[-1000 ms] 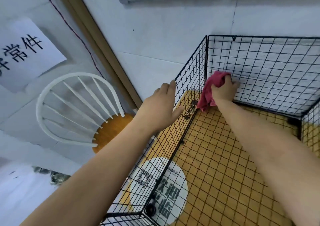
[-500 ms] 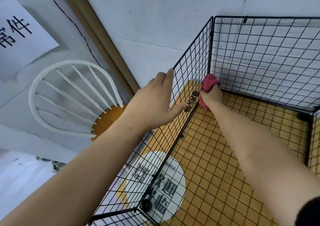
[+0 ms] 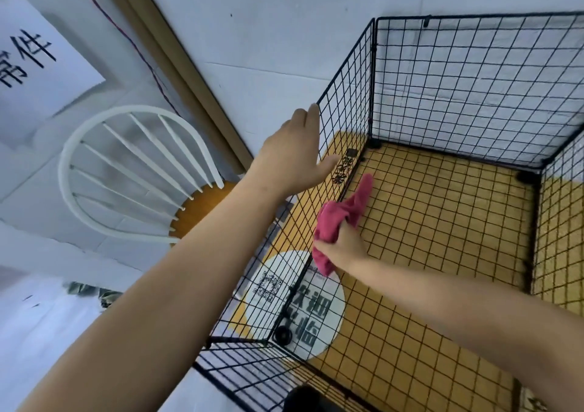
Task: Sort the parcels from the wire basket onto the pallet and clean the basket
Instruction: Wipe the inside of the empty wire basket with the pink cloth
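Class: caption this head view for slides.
Right hand grips a pink cloth inside the wire basket; left hand rests on its side.

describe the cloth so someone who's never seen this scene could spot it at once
Find the black wire basket standing by the white wall. Inside, low along its left side panel, the right hand grips a crumpled cloth. It is the only pink, soft thing among black wire and yellow flooring.
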